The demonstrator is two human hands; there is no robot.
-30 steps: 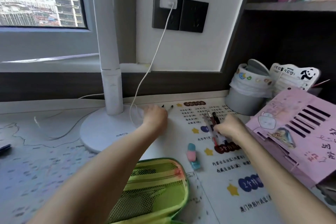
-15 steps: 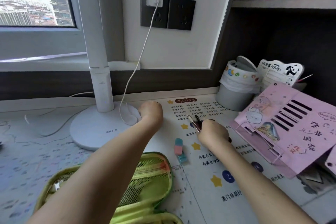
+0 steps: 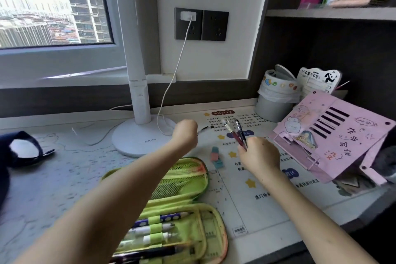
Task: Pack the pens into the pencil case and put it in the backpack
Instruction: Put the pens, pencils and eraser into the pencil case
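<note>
Newly lifted: pens bundle (image 3: pixel 236 133), gripped in right hand (image 3: pixel 259 156); left hand (image 3: pixel 185 135) curled round black pen (image 3: pixel 203 129); open pencil case (image 3: pixel 188 216) awaits.

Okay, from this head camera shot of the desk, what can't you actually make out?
Head view:
Left hand: its back faces the camera, so whether it grips the dark pen beside it is unclear.
Pencil case: left side hidden by the left forearm, bottom cut off by the frame edge.
Pens in the right hand: lower ends hidden in the fist; count uncertain.
</note>
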